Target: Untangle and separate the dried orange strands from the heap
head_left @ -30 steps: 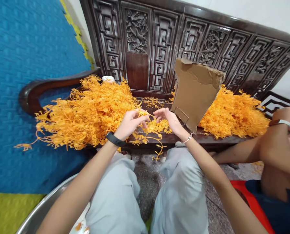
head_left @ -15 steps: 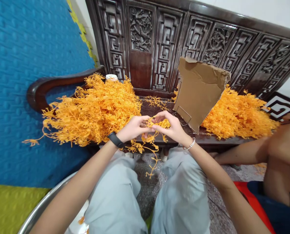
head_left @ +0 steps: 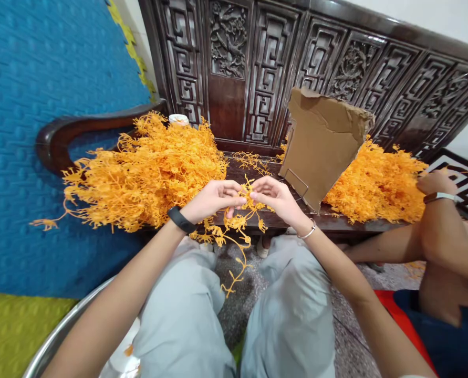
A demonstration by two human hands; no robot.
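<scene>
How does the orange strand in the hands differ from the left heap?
The strand hangs from the left hand and right hand; the left heap rests on the bench. The strand is thin and sparse; the left heap is bulky and dense. Both are orange and branching.

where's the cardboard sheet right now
In the head view, the cardboard sheet stands upright on the dark bench, right of centre, beside the right-hand orange pile.
</scene>
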